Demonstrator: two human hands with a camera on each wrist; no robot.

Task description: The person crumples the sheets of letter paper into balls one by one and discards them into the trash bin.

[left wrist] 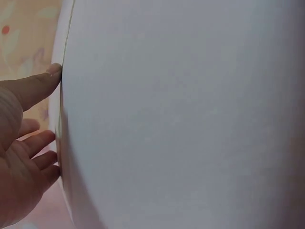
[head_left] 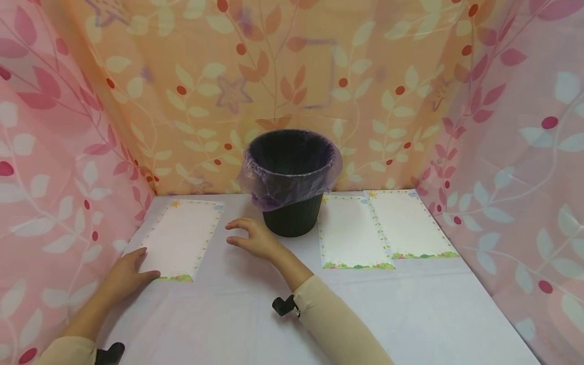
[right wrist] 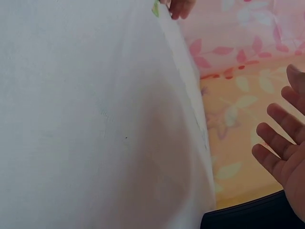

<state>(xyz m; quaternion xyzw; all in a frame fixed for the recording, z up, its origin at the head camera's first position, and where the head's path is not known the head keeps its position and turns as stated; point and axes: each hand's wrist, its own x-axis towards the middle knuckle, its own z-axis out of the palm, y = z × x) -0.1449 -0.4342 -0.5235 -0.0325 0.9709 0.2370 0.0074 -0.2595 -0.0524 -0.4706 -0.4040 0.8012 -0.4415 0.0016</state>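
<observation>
On the table's left side lies a white sheet of paper with a printed border of a sun, leaves and grass. My left hand is at its lower left corner, thumb and fingers spread apart. In the left wrist view the left hand's fingertips meet a thin edge; whether they press on the paper I cannot tell. My right hand hovers between that sheet and the black bin, holding nothing. The right wrist view shows the right hand's fingers spread and loosely bent.
A purple plastic bag lines the bin and folds over its rim. To its right lie two similar sheets, a nearer one and a farther one, side by side. Patterned curtains stand around the white table.
</observation>
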